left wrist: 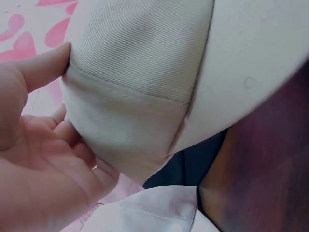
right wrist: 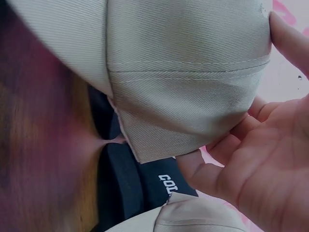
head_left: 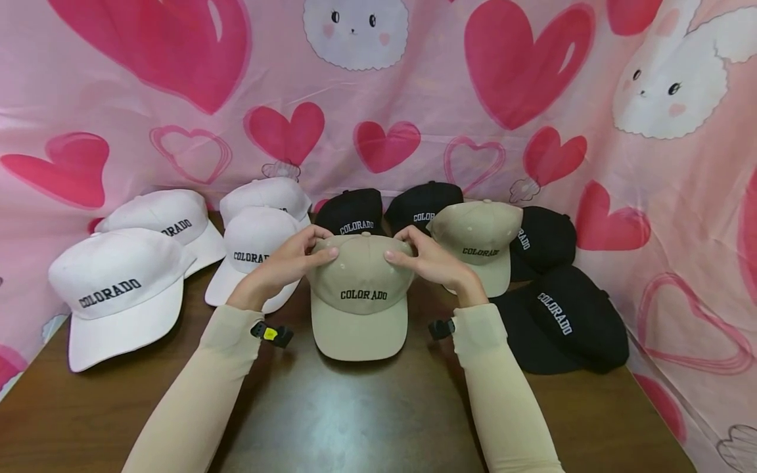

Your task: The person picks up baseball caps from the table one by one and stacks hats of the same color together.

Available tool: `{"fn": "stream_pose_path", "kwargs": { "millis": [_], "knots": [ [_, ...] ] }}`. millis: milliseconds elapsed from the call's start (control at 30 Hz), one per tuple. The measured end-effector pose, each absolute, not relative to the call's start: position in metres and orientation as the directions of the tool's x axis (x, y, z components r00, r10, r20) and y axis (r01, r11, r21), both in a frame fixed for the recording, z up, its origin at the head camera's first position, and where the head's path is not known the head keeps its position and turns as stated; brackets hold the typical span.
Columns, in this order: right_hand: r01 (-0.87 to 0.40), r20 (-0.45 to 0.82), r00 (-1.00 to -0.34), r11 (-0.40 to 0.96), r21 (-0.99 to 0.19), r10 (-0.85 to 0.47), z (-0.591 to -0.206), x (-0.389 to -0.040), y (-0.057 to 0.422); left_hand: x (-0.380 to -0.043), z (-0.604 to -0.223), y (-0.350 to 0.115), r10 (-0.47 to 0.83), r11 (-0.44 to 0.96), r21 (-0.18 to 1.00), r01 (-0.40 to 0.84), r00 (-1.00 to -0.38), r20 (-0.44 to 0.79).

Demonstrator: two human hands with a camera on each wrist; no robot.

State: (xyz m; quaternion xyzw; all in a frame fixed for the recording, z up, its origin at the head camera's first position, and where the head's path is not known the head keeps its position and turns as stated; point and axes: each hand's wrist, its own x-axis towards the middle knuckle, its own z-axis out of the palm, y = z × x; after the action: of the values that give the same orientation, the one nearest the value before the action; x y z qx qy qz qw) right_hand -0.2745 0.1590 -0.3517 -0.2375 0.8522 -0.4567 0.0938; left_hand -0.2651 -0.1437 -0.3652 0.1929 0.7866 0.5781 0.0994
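Note:
A beige baseball cap with COLORADO in dark letters faces me at the middle of the table, brim toward me. My left hand grips its crown at the upper left, thumb on the front and fingers behind. On the opposite side my right hand holds the crown the same way. The left wrist view has the left thumb pressing the crown and the fingers curled under its back edge. In the right wrist view, the right fingers curl round the cap's lower back edge.
Several white caps stand at the left, one white cap right behind my left wrist. A second beige cap sits beyond my right hand. Several black caps lie at the back and right. A pink heart-print cloth hangs behind the wooden table.

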Motion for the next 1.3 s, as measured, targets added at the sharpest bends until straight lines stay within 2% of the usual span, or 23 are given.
{"fn": "stream_pose_path", "kwargs": {
  "millis": [467, 767, 1033, 1167, 1300],
  "knots": [
    [-0.291, -0.015, -0.849, 0.490, -0.821, -0.529, -0.343, -0.266, 0.155, -0.263, -0.363, -0.150, 0.500, 0.244, 0.965, 0.100, -0.865, -0.037],
    [-0.246, -0.084, -0.831, 0.498, -0.832, -0.551, -0.353, -0.271, 0.155, -0.264, -0.368, -0.152, 0.509, 0.298, 0.954, 0.034, -0.851, -0.128],
    [-0.201, -0.110, -0.835, 0.485, -0.851, -0.540, -0.360, -0.273, 0.151, -0.267, -0.374, -0.154, 0.489, 0.314, 0.949, 0.015, -0.860, -0.148],
    [-0.208, -0.108, -0.841, 0.501, -0.840, -0.530, -0.365, -0.276, 0.152, -0.268, -0.378, -0.154, 0.479, 0.320, 0.947, 0.015, -0.865, -0.149],
    [-0.256, -0.051, -0.854, 0.503, -0.826, -0.518, -0.370, -0.280, 0.151, -0.270, -0.382, -0.153, 0.457, 0.331, 0.944, 0.023, -0.879, -0.139]
  ]
}}
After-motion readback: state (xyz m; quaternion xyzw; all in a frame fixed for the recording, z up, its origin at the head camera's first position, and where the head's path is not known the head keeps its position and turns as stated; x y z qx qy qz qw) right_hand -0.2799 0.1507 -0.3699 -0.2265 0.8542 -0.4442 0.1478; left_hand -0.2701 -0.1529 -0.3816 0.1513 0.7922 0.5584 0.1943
